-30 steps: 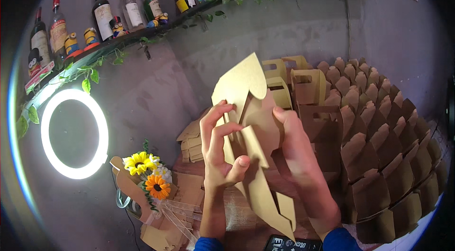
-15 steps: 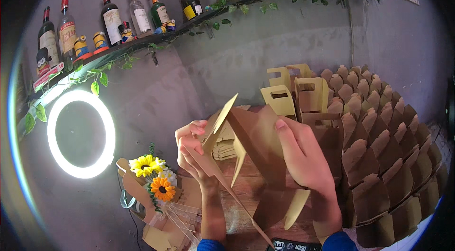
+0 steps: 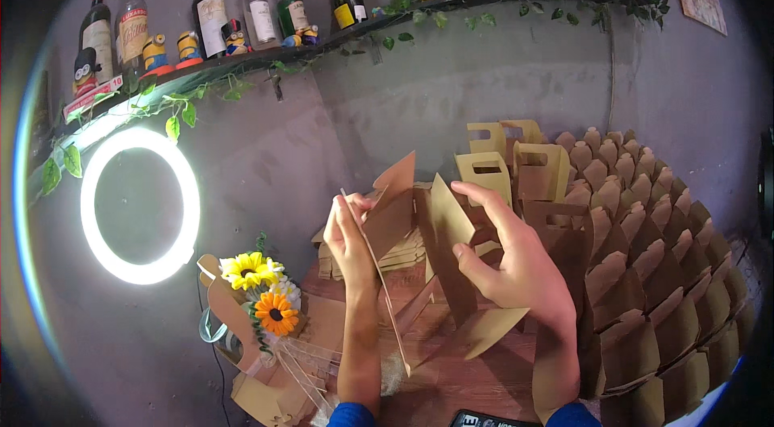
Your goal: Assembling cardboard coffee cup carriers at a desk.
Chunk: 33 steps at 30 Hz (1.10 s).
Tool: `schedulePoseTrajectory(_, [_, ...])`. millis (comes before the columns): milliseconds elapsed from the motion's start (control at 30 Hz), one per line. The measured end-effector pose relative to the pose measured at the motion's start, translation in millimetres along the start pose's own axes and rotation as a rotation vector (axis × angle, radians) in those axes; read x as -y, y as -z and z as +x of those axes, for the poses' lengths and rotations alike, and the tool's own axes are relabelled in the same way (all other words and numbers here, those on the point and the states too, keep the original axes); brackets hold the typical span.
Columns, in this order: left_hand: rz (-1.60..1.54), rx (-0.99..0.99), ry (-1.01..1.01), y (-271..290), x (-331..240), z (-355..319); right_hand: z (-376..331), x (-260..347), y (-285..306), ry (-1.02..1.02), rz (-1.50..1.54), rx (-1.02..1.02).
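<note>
A partly folded brown cardboard box (image 3: 450, 213) is held up over the wooden table, its panels and flaps standing at different angles. My left hand (image 3: 348, 245) is closed on its left panel, with the thumb and fingers pinching near the upper edge. To the right, my right hand (image 3: 520, 270) has thumb and index finger spread apart beside a raised flap; whether a fingertip touches the cardboard I cannot tell. Another flap hangs out below that hand. Behind the box lies a stack of flat cardboard pieces (image 3: 329, 263), partly hidden by it.
Rows of open brown boxes (image 3: 621, 290) crowd the right side. Several handled cardboard carriers (image 3: 484, 177) stand behind my right hand. At left are artificial flowers (image 3: 274, 316) and a lit ring light (image 3: 189, 209). A dark phone-like object (image 3: 488, 420) lies at the front edge.
My right hand has loosened from the box's right side and its fingers have spread. The left panel has turned nearly edge-on in my left hand. The whole view has shifted slightly.
</note>
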<state>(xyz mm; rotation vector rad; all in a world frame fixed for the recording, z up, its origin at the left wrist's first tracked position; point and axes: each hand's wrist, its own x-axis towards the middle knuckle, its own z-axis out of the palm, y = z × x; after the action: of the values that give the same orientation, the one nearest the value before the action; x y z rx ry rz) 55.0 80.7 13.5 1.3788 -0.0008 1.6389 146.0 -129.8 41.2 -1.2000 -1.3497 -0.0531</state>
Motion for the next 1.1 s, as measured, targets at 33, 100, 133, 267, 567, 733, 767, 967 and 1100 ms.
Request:
schedulePoseTrajectory(33, [0.003,-0.008,0.004,0.5,4.9,0.7,1.3,-4.7,-2.7,-0.009,0.001,0.039])
schedulePoseTrajectory(100, [0.077,0.039,0.003,4.0,12.8,1.2,3.6,-7.9,-7.2,-0.023,0.005,0.087])
schedulePoseTrajectory(133, [0.11,0.084,0.034,6.6,14.3,1.7,5.7,-7.7,-6.2,-0.123,-0.018,0.16])
schedulePoseTrajectory(267, [0.13,0.102,-0.007,7.1,34.6,3.8,7.4,-26.5,-16.8,-0.166,-0.111,0.242])
schedulePoseTrajectory(567, [0.084,0.101,-0.038,14.0,60.5,6.6,11.7,-58.9,-41.5,-0.112,-0.155,0.231])
schedulePoseTrajectory(733, [0.142,0.256,0.046,25.8,44.4,11.3,15.2,-68.5,-56.4,-0.1,-0.075,0.296])
schedulePoseTrajectory(767, [0.168,0.268,0.081,22.4,43.4,9.8,14.7,-69.7,-58.7,-0.088,-0.05,0.295])
schedulePoseTrajectory(967, [0.193,0.287,0.107,14.3,39.6,5.8,11.3,-63.0,-58.6,-0.032,-0.128,0.213])
schedulePoseTrajectory(1100, [0.1,0.211,-0.036,17.9,44.2,8.3,7.6,-32.5,-42.2,-0.051,-0.164,0.22])
